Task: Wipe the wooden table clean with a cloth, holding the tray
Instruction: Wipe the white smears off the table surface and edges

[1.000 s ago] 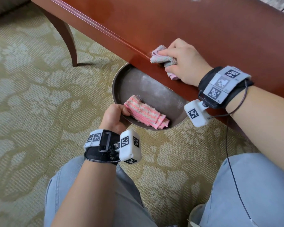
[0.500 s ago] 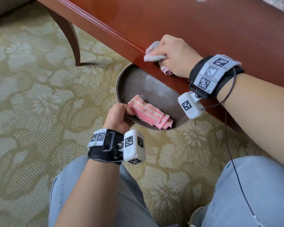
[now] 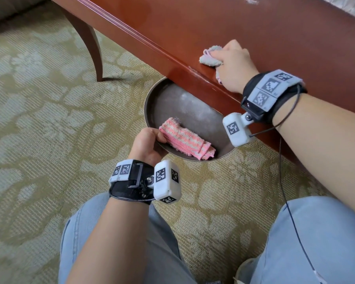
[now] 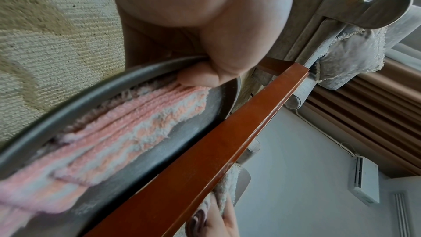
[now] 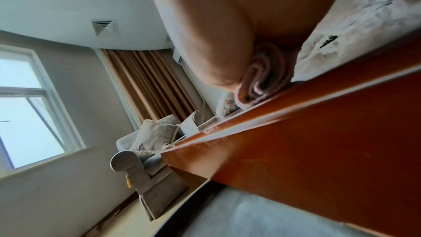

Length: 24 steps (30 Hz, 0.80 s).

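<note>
Near the front edge of the wooden table (image 3: pixel 223 23), the right hand (image 3: pixel 235 66) presses a bunched grey cloth (image 3: pixel 210 58) flat against the glossy red-brown top, fingers curled over it and clamped on the fabric, a fold of it poking out under the heel of the palm. Below the edge and a little to the left, the left hand (image 3: pixel 149 144) grips the near rim of the round dark tray (image 3: pixel 184 105), thumb hooked over the rim and the other fingers underneath, as the left wrist view confirms; the far part of the tray is tucked under the table's lip. A folded pink striped cloth (image 3: pixel 184 140) lies in the tray, its left end touching the thumb. To do this step well, I judge the sweep should draw toward the near edge so that whatever is loosened drops into the tray, which means keeping the rim snug beneath the lip and directly under the wiping hand; right now the tray sits slightly left of that hand, so one or the other may need to shift. Even, flat pressure should serve better than a fingertip scrub on this polish. The right forearm comes in from the lower right, wrist lying across the table edge. The left forearm reaches forward from between the knees, wrist fairly straight, holding the tray roughly level above the patterned carpet (image 3: pixel 39 119).
</note>
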{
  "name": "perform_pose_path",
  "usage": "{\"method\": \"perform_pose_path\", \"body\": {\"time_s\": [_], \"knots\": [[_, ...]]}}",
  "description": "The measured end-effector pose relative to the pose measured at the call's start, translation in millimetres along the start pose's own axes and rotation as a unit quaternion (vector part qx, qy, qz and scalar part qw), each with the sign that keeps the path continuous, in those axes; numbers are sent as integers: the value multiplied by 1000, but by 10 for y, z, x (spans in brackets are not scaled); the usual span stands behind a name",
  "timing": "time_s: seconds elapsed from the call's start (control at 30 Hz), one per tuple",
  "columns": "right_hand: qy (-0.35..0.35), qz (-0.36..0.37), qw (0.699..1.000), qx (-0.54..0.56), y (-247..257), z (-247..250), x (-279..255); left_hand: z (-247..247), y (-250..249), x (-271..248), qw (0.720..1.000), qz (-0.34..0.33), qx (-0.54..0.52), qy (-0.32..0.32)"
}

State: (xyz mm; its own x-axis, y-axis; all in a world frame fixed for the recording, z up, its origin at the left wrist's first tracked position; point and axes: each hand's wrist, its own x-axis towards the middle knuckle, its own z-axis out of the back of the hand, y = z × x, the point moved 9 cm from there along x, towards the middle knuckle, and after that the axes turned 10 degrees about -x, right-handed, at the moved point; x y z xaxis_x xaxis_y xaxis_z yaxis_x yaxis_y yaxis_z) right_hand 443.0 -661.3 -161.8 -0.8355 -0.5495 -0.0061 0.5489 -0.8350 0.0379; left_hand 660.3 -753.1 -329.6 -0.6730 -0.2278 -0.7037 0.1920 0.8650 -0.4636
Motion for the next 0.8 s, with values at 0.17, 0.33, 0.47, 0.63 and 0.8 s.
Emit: {"method": "perform_pose_path", "body": {"time_s": [0.17,0.33,0.47,0.63,0.8], "knots": [[-2,164,986,12,564,50,-173,-19,-4,-49,1000,-3,-3,-3],[-76,177,980,58,487,190,-297,-13,-12,-67,1000,-6,-10,-1],[-184,78,976,87,282,490,-147,-6,-17,-59,1000,-10,-10,1],[-130,157,979,5,686,405,-112,45,-4,-2,1000,-4,-11,-1],[-47,233,949,-205,983,11,-154,48,-20,14,1000,-8,-10,1]]}}
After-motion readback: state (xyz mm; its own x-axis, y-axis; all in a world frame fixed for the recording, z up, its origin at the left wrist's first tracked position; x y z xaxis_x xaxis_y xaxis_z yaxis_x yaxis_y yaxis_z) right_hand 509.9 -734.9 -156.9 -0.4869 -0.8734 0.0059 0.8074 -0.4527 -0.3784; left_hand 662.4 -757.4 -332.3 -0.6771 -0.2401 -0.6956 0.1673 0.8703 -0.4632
